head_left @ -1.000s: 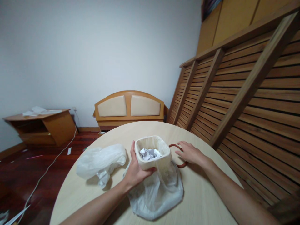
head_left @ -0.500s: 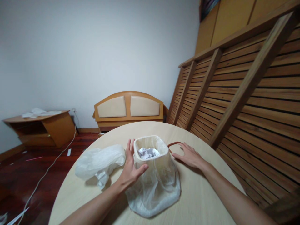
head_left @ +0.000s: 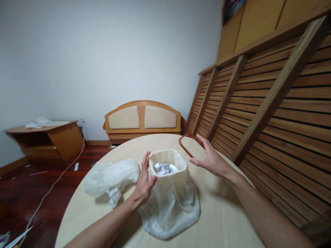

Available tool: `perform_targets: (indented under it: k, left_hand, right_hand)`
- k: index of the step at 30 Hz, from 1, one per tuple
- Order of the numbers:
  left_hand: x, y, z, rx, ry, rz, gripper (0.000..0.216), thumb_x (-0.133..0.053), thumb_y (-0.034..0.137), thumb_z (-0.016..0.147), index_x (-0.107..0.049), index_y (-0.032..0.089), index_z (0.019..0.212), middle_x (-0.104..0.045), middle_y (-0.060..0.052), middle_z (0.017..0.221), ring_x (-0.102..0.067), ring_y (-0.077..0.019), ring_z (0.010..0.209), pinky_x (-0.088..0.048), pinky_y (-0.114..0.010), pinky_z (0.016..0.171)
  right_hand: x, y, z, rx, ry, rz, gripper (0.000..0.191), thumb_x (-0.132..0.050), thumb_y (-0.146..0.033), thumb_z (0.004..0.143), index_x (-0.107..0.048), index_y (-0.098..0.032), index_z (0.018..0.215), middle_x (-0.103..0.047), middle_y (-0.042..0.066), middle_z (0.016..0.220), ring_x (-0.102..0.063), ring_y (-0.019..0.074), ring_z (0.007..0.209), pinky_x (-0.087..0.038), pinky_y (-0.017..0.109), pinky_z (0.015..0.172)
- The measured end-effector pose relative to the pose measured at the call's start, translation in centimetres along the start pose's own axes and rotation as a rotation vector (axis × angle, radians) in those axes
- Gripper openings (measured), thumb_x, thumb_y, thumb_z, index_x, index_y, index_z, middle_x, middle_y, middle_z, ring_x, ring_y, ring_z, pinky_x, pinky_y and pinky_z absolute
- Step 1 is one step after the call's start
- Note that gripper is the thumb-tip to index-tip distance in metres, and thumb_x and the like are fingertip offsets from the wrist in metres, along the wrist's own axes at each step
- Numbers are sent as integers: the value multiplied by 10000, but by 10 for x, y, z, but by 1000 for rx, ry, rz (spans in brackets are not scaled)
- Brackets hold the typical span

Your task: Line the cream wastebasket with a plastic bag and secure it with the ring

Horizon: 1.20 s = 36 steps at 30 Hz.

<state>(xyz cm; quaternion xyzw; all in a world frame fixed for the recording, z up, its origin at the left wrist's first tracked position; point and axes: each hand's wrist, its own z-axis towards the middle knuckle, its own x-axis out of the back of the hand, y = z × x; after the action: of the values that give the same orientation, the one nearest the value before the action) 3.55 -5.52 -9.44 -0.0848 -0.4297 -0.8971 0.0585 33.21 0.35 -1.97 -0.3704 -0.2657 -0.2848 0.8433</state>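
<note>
A small cream waste bin [head_left: 169,177] stands on the round pale table [head_left: 222,220], lined with a clear plastic bag [head_left: 172,210] that hangs down its outside. Crumpled white paper [head_left: 164,168] lies inside. My left hand [head_left: 144,184] rests against the bin's left side, fingers spread. My right hand [head_left: 212,160] is raised to the right of the bin and grips a brown rim ring [head_left: 186,143] lifted off the table.
A second crumpled plastic bag [head_left: 111,177] lies on the table left of the bin. A slatted wooden bed frame [head_left: 271,103] leans at the right. A headboard [head_left: 142,119] and a low wooden cabinet [head_left: 46,139] stand by the far wall; a cable [head_left: 51,187] runs across the floor.
My right hand has picked the brown ring up from the table and raised it. My left hand has loosened from gripping the bin's rim to resting at its side.
</note>
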Motion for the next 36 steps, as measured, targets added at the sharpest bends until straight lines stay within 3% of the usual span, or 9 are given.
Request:
perform_targets:
  k: [5, 9, 13, 18, 22, 32, 36]
  left_hand:
    - [-1, 1, 3, 51, 83, -119, 714, -408, 624, 959, -223, 290, 1562, -178, -84, 1664, -164, -303, 1530, -152, -538, 1238]
    - [3, 6, 8, 61, 115, -169, 661, -424, 581, 977, -248, 314, 1556, -248, -76, 1645, -233, -290, 1511, -153, -530, 1239]
    - [12, 10, 12, 15, 72, -180, 599, -434, 494, 1005, -237, 363, 1555, -245, -43, 1650, -254, -260, 1508, -196, -498, 1237]
    - [20, 7, 13, -82, 64, -77, 463, -487, 405, 1005, -443, 322, 1458, -370, -56, 1592, -316, -258, 1480, -204, -495, 1238]
    - [20, 8, 16, -129, 63, -90, 336, -501, 359, 1006, -532, 311, 1337, -369, -55, 1589, -308, -253, 1486, -221, -511, 1233]
    - [13, 14, 7, -53, 117, 15, 275, -537, 366, 990, -556, 310, 1259, -364, -62, 1573, -319, -253, 1477, -235, -511, 1222]
    - [10, 22, 3, -89, 121, 85, 276, -535, 355, 990, -555, 306, 1261, -391, -78, 1539, -324, -264, 1469, -279, -523, 1196]
  right_hand:
    - [5, -71, 5, 165, -82, -30, 1151, -808, -607, 650, -226, -216, 1563, -365, 151, 1572, -355, 336, 1443, -295, 528, 1197]
    - [-2, -89, 18, 341, -282, 3, 1267, -835, -599, 621, -130, -196, 1593, -285, 175, 1608, -279, 344, 1483, -256, 532, 1214]
    - [-4, -88, 33, 405, -468, 42, 1356, -823, -659, 603, -42, -180, 1604, -195, 202, 1637, -239, 352, 1498, -232, 537, 1218]
    - [-6, -84, 46, 470, -568, 146, 1357, -847, -614, 610, -25, -199, 1606, -148, 185, 1652, -173, 338, 1519, -178, 518, 1235]
    - [-11, -76, 53, 432, -632, 287, 1331, -872, -552, 617, -33, -249, 1605, -141, 154, 1659, -200, 315, 1516, -181, 497, 1236]
    - [-20, -48, 49, 281, -654, 472, 1315, -886, -503, 631, -35, -251, 1601, -185, 192, 1637, -253, 306, 1499, -226, 506, 1211]
    - [-22, -41, 43, 263, -664, 509, 1288, -878, -499, 648, -45, -247, 1598, -209, 201, 1627, -250, 293, 1502, -213, 504, 1212]
